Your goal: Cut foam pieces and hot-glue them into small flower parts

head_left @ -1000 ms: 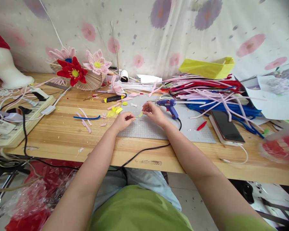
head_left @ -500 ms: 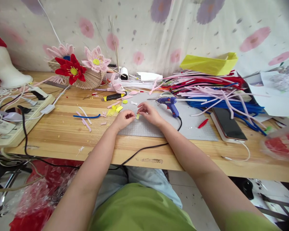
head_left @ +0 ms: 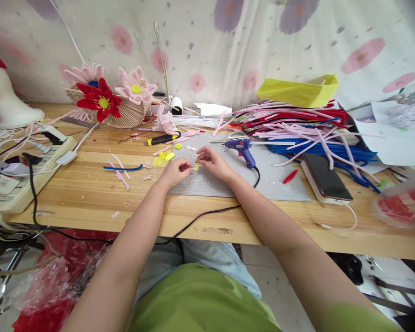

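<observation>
My left hand (head_left: 175, 173) and my right hand (head_left: 212, 163) meet over the grey cutting mat (head_left: 214, 186), fingertips almost touching. Between them is a small pale yellow strip (head_left: 197, 166), pinched by my right thumb and finger. My left hand is closed in a pinch too; a thin pale bit shows at its fingertips, too small to name. Beside the left hand lie crumpled yellow pieces (head_left: 163, 157) and a yellow disc (head_left: 178, 146). A blue glue gun (head_left: 241, 148) rests on the mat beyond my right hand, a white glue stick in its rear.
Bundled pipe cleaners (head_left: 318, 150) and a phone (head_left: 327, 177) lie to the right. A box cutter (head_left: 162, 138) and fuzzy flowers (head_left: 102, 101) are at back left. A power strip (head_left: 38, 177) stands far left. The black cord (head_left: 207, 213) crosses the front edge.
The view has shifted slightly. Both hands stay pinched together over the mat, and the yellow strip is tilted a little differently.
</observation>
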Demonstrator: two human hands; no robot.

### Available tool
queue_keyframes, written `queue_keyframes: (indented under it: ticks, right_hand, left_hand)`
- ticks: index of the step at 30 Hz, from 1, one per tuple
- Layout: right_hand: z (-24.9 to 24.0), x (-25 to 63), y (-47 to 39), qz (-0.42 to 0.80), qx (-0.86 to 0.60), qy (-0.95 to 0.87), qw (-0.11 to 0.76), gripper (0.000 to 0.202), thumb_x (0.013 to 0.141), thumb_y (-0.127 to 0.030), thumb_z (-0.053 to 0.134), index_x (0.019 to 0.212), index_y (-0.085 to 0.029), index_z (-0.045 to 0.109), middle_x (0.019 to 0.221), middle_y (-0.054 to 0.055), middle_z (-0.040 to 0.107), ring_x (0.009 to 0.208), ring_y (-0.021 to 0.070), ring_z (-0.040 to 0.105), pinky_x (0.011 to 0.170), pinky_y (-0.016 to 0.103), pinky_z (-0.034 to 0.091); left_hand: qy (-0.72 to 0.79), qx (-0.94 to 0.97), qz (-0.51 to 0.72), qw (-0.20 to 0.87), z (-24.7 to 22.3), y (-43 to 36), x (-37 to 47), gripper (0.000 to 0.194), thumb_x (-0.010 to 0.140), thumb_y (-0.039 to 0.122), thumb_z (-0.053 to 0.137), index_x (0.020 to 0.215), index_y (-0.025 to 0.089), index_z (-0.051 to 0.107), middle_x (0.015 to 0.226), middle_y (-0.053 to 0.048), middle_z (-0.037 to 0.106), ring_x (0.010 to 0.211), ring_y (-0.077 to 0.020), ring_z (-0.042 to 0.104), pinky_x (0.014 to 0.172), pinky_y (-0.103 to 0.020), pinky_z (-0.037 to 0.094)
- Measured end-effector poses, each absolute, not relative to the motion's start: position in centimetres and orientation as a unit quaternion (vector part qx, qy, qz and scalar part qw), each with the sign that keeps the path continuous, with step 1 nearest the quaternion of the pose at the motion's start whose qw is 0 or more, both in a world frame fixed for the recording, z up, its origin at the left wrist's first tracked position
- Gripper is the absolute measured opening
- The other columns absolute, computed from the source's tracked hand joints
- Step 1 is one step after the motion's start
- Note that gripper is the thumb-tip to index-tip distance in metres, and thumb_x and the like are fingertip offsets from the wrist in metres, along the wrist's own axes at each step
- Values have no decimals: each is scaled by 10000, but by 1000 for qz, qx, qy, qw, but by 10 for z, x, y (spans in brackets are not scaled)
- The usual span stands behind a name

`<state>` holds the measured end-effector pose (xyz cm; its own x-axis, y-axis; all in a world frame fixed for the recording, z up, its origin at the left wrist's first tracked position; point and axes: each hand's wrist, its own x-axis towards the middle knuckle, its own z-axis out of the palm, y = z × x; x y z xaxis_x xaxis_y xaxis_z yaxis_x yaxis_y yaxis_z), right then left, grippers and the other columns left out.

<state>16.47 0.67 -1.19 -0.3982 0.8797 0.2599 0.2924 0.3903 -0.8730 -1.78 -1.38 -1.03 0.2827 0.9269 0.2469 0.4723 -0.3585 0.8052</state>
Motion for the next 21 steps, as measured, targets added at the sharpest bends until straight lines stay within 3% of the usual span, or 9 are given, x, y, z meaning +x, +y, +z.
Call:
queue_keyframes:
  ticks: [7, 21]
  right_hand:
    - [-15, 164, 10, 384, -399, -739, 385, 246, 746, -180, 482, 989, -213, 455, 871, 9, 679, 817, 143, 613, 795, 314, 451]
    - [-13, 165, 9, 373, -407, -738, 389, 244, 739, -159, 476, 976, -216, 460, 864, 9, 680, 832, 150, 624, 820, 333, 458]
  left_hand:
    - [478, 734, 366, 313, -13, -13, -17, 102, 654, 202, 604, 724, 186, 677, 709, -20, 640, 578, -115, 501, 595, -262, 434]
    - [512, 716, 356, 315, -14, -12, -15, 86, 664, 180, 597, 663, 169, 682, 637, -23, 632, 566, -123, 494, 575, -265, 398]
